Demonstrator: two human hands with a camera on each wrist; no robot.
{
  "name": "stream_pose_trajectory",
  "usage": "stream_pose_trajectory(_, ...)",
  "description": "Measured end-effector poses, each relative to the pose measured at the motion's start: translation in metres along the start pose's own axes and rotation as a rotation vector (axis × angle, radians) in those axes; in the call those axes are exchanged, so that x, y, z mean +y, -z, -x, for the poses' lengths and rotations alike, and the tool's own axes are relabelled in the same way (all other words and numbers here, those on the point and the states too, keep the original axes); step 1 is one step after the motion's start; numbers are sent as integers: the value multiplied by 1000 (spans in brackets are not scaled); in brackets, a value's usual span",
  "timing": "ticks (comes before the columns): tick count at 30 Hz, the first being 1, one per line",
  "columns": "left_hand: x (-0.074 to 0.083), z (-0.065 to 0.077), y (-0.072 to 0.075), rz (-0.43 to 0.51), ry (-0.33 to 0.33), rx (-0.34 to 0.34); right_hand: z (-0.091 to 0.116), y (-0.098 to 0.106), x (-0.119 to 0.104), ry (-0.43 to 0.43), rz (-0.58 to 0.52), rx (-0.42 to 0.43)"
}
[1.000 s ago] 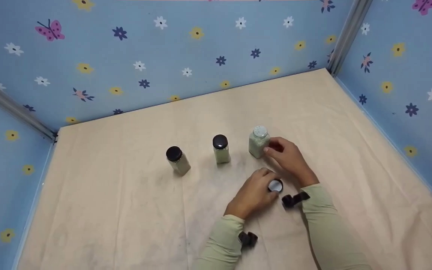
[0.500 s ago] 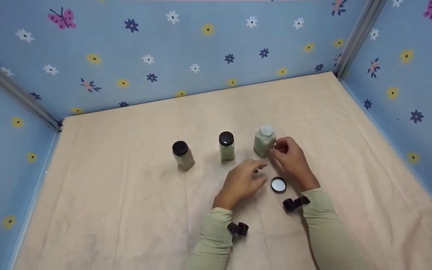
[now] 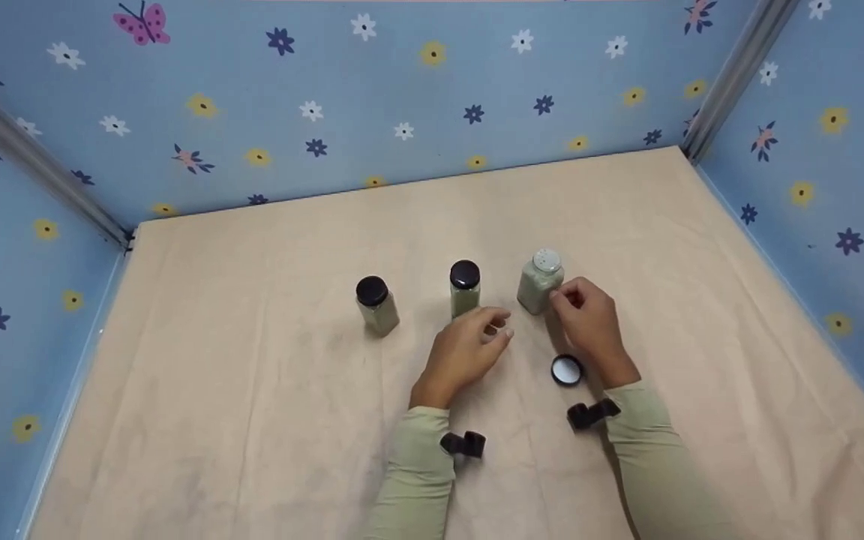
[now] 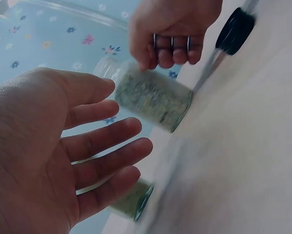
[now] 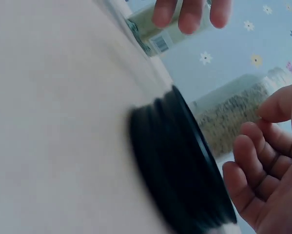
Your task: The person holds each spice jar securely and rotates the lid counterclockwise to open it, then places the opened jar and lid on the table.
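Observation:
An uncapped spice jar (image 3: 538,289) with a pale perforated shaker top stands upright, filled with green dried herbs. Beside its right side is my right hand (image 3: 593,326), fingers loosely curled and thumb meeting the forefinger close against the glass. In the right wrist view the jar (image 5: 228,117) lies behind those fingertips. My left hand (image 3: 462,352) is held with nothing in it, its fingers spread and relaxed in the left wrist view, overlapping the base of the middle capped jar (image 3: 465,289). A black lid (image 3: 567,370) lies inner side up near my right wrist.
Another black-capped jar (image 3: 378,306) stands at the left of the row. A beige cloth (image 3: 289,390) covers the table, with wrinkles at the right. Blue flowered panels (image 3: 364,82) and grey posts (image 3: 736,75) enclose the back and sides.
My left hand let go of the black lid, leaving it on the cloth, and moved left toward the middle jar. My right hand stayed beside the uncapped jar. The head view shifted slightly.

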State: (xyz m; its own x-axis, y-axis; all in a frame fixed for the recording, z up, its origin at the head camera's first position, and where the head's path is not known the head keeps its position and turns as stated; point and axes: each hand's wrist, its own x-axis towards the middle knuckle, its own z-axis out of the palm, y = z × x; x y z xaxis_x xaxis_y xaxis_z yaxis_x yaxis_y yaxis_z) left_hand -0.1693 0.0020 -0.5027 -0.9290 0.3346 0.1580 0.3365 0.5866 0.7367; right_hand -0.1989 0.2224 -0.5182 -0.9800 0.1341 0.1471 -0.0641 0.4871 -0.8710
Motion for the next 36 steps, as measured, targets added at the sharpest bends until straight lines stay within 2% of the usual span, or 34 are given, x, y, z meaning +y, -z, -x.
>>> stream_pose_trajectory(9, -13, 0, 19, 68, 81, 85, 2, -9, -12, 83, 2, 18)
stream_pose_trajectory(14, -18, 3, 25, 60, 125, 127, 9, -16, -18, 115, 15, 7)
stream_pose_trajectory(21, -20, 2, 27, 73, 106, 215, 19, -28, -30, 173, 1, -29)
stream_pose_trajectory(28, -24, 4, 25, 95, 123, 219, 23, -43, -39, 185, 57, -67)
stream_pose_trajectory(36, -28, 8, 33, 120, 126, 230, 17, -65, -49, 211, 59, -100)
